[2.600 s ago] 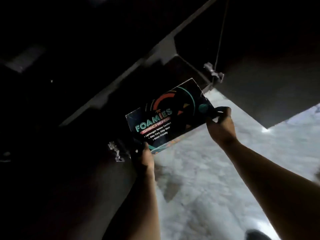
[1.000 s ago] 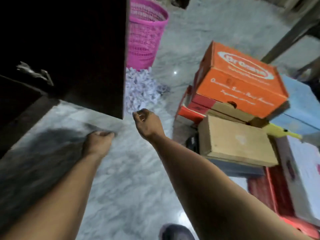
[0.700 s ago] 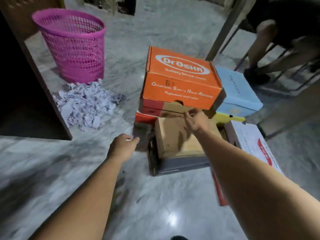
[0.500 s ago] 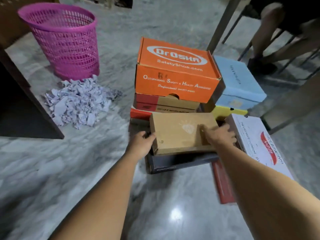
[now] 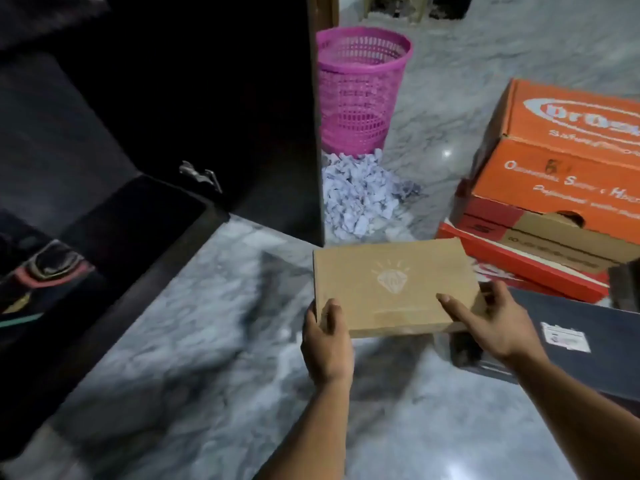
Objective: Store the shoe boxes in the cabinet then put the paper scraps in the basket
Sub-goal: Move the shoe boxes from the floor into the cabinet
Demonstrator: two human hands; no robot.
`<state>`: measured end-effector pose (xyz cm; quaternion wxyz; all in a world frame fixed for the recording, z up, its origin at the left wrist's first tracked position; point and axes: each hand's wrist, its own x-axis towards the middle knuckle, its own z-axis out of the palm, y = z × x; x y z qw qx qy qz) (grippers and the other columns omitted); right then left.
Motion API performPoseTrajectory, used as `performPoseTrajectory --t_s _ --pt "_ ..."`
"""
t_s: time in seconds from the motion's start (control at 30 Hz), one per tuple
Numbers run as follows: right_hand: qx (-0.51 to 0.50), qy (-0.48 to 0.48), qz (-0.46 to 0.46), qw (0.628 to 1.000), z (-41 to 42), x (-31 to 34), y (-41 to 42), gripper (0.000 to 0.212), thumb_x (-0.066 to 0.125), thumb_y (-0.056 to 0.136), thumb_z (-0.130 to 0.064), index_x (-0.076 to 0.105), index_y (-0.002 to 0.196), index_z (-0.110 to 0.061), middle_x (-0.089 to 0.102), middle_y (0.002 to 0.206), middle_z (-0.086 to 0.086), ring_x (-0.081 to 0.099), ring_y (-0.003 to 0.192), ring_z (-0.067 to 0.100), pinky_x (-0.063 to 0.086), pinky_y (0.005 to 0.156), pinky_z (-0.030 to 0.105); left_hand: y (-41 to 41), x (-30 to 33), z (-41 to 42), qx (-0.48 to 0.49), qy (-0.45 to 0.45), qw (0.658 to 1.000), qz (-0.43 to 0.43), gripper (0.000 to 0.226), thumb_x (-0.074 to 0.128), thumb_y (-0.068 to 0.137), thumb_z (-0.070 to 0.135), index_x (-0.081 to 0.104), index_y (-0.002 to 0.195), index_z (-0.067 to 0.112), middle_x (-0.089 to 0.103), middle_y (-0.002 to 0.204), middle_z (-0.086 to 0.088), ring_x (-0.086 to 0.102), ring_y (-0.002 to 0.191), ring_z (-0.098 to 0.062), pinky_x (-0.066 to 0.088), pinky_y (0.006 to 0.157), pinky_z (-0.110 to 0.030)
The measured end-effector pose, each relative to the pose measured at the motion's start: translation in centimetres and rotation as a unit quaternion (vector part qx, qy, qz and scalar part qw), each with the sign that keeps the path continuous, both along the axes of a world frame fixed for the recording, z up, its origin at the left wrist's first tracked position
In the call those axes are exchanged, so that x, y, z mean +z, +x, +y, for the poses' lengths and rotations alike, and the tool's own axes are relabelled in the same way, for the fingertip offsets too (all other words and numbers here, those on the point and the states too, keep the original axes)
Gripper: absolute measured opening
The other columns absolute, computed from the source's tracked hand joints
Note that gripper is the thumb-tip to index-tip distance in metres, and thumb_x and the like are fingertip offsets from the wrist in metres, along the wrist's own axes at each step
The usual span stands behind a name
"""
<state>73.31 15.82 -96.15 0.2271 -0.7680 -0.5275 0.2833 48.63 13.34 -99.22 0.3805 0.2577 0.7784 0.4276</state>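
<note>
Lifted off stack: brown box (image 5: 391, 285), both hands gripping; cabinet (image 5: 173, 98) interior dark, orange box (image 5: 568, 157) cropped

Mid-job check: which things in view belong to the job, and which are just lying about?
Job: brown box held by left hand and right hand; orange box; black box; cabinet; paper scraps; pink basket.
Lying about: nothing clear; dim furniture legs.

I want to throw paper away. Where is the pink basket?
In the head view the pink basket stands on the floor at top centre, right beside the dark cabinet, with the paper scraps piled just in front.
</note>
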Motion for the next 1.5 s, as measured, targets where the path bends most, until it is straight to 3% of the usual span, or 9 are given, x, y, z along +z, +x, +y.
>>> performPoseTrajectory --t_s 0.17,0.37,0.47,0.57,0.7,0.93,1.07,1.33,1.5 --pt "0.124 0.032 0.06 0.99 3.7 -0.7 -15.7 0.067 0.071 0.069 -0.076 0.06 0.114 -0.028 0.072 0.106 0.001 0.068 0.091 0.024 0.053 0.076 0.037 -13.2 0.9 -2.6 0.182 -0.008 0.983 0.031 0.081 0.05 0.087 0.07 0.048 0.15 0.018 0.061 0.141 -0.014 0.058 0.127 -0.036 0.049 0.094 -0.041" --pt "0.243 0.095 0.188 0.947 7.4 3.6 -34.1 0.052 0.076 0.083 -0.057 0.064 0.121 -0.023 0.07 0.101 -0.005 0.067 0.093 0.018 0.047 0.073 0.027 -28.0 6.5 -2.4 0.362 0.144 0.917 0.086 0.067 0.057 0.08 0.052 0.043 0.128 0.005 0.061 0.1 -0.009 0.067 0.093 -0.032 0.043 0.074 -0.03" --pt "0.264 0.105 0.246 0.927 10.4 5.9 -42.6 0.059 0.081 0.077 -0.058 0.055 0.118 -0.024 0.067 0.095 -0.007 0.066 0.088 0.015 0.049 0.079 0.03 -35.2 9.5 -1.3 0.417 0.208 0.878 0.114 0.043 0.066 0.092 0.023 0.045 0.12 -0.002 0.051 0.107 -0.013 0.052 0.093 -0.02 0.036 0.074 -0.023" --pt "0.303 0.111 0.301 0.898 12.9 5.9 -50.6 0.056 0.079 0.066 -0.064 0.056 0.104 -0.032 0.071 0.1 -0.004 0.069 0.1 0.02 0.054 0.097 0.042 -43.0 10.7 -1.6 0.457 0.193 0.857 0.14 0.036 0.063 0.096 0.022 0.049 0.12 -0.001 0.057 0.115 -0.016 0.055 0.1 -0.023 0.037 0.079 -0.027" --pt "0.405 0.043 0.364 0.837 12.6 5.2 -58.7 0.037 0.074 0.092 -0.017 0.062 0.127 -0.012 0.071 0.123 0.011 0.065 0.107 0.013 0.05 0.098 0.024 -50.4 9.0 -4.1 0.476 0.142 0.856 0.144 0.05 0.063 0.093 0.034 0.055 0.126 -0.003 0.063 0.124 -0.023 0.061 0.111 -0.037 0.045 0.084 -0.034" --pt "0.463 0.035 0.309 0.83 12.5 2.7 -67.7 0.037 0.059 0.1 -0.029 0.057 0.136 -0.025 0.07 0.125 0.007 0.066 0.116 0.025 0.049 0.108 0.043 -54.1 7.1 -4.6 0.478 0.071 0.859 0.168 0.068 0.058 0.099 0.047 0.043 0.15 0.003 0.049 0.151 -0.019 0.047 0.138 -0.035 0.039 0.107 -0.037" --pt "0.471 -0.001 0.289 0.834 13.5 2.9 -71.7 0.05 0.052 0.096 -0.036 0.049 0.142 -0.015 0.065 0.131 0.014 0.06 0.124 0.031 0.044 0.111 0.043 -57.2 8.2 -3.8 0.501 0.065 0.861 0.056 0.069 0.051 0.103 0.045 0.035 0.152 -0.001 0.039 0.157 -0.021 0.043 0.142 -0.037 0.042 0.111 -0.04" --pt "0.43 -0.029 0.288 0.855 12.1 0.2 -65.4 0.069 0.06 0.1 -0.042 0.031 0.159 -0.023 0.06 0.138 0.004 0.056 0.129 0.02 0.039 0.112 0.03 -51.6 5.3 -1.8 0.538 0.083 0.837 0.051 0.103 0.061 0.069 0.074 0.03 0.141 0.008 0.055 0.134 -0.025 0.062 0.114 -0.047 0.058 0.088 -0.056" --pt "0.379 -0.029 0.213 0.9 10.5 -3.2 -53.1 0.043 0.062 0.099 -0.041 0.062 0.135 -0.017 0.07 0.125 0.007 0.062 0.123 0.023 0.045 0.105 0.032 -41.1 1.8 0.9 0.297 -0.055 0.941 0.154 0.05 0.054 0.092 0.042 0.073 0.103 -0.003 0.074 0.105 -0.024 0.069 0.105 -0.04 0.051 0.083 -0.035"
